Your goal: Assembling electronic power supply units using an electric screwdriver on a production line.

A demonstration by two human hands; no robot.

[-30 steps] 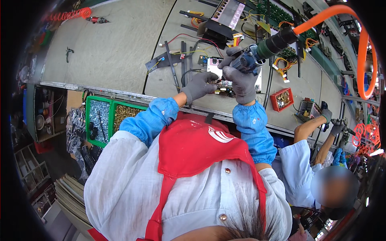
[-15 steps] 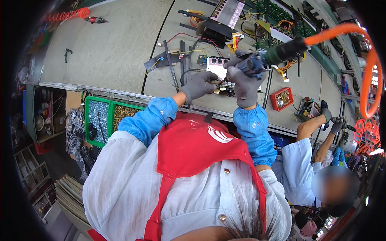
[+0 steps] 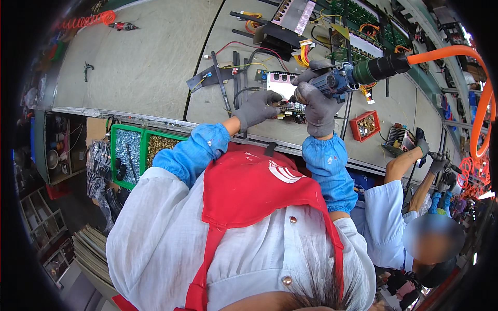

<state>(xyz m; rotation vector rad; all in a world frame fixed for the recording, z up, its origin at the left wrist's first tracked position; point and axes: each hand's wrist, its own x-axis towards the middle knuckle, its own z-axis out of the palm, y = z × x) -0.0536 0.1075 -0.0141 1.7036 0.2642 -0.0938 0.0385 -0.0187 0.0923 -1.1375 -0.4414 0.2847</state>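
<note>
My right hand [image 3: 319,106], in a grey glove, is closed around a blue-grey air screwdriver [image 3: 334,83]. An orange hose [image 3: 446,53] runs from its dark green and black rear end. The screwdriver lies tilted over a circuit board unit [image 3: 280,78] with a white-pink plate, and its tip points down and left at the board. My left hand [image 3: 255,109], also gloved, grips the near left part of that unit with its thumb and fingers. The right hand and the tool hide the unit's right part.
Black strips [image 3: 222,83] and loose wires lie left of the unit. A red bin of small parts [image 3: 364,126] stands at right, and green trays of screws [image 3: 137,155] hang at the bench edge. More boards [image 3: 363,44] lie beyond. A co-worker [image 3: 389,207] works at right.
My right hand has shifted slightly right and nearer, bringing the screwdriver lower at its rear. The hose has swung right. My left hand and the circuit board unit stay in place.
</note>
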